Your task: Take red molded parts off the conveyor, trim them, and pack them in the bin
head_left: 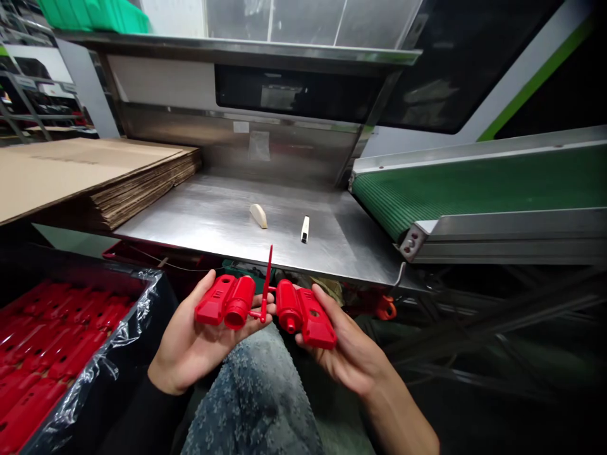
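Observation:
Between my hands is a red plastic moulding with two shaped halves and a thin upright sprue (267,284) in the middle. My left hand (194,344) holds the left red plastic part (238,303), thumb on its outer edge and fingers underneath. Gripped in my right hand (348,344) is the right red plastic part (313,316), which has a hole and a short round stub. Short runners join the sprue to the left part; on the right side a small runner stub reaches toward it. Both hands are over my lap, in front of the metal table.
On the metal table (199,215) lie a cream curved piece (258,215) and a small white cutter-like tool (305,229). Flat cardboard (142,183) is stacked at left. A plastic-lined box (152,278) holds several red parts (61,328). A green conveyor belt (488,189) stands at right.

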Available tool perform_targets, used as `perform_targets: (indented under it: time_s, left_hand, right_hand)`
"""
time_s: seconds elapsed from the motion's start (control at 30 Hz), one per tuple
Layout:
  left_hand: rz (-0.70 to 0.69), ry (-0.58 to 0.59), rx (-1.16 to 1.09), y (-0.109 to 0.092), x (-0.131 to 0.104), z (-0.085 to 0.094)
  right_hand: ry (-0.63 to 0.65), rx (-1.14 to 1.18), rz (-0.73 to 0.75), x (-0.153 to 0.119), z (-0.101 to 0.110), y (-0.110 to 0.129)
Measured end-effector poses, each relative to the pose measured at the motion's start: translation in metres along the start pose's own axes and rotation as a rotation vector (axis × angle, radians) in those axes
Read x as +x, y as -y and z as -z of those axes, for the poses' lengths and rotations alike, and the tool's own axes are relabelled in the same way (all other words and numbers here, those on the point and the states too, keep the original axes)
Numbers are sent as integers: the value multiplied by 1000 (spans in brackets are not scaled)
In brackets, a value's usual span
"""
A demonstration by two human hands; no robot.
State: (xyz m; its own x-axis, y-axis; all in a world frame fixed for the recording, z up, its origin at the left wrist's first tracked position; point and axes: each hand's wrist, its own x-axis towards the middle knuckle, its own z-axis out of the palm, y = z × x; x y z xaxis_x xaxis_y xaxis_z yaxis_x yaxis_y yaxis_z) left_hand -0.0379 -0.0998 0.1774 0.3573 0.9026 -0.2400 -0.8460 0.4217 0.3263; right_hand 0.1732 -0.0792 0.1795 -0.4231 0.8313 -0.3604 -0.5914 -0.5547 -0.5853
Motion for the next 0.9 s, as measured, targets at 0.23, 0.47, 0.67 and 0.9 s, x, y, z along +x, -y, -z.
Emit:
perform_targets:
  time_s: [0.23, 0.47, 0.67, 0.9]
  left_hand:
    - [-138, 10, 147, 15, -8, -15]
    - [-175, 104, 187, 24, -17, -33]
    - [-131, 121, 143, 28, -15, -31]
    - [-16, 192, 174, 38, -17, -26]
  right_hand:
    - [-75, 68, -101, 23, 13, -6]
    - [-27, 100, -182, 31, 17, -6]
    - [6, 85, -43, 35, 20, -10]
    - [162, -35, 139, 37, 56, -16]
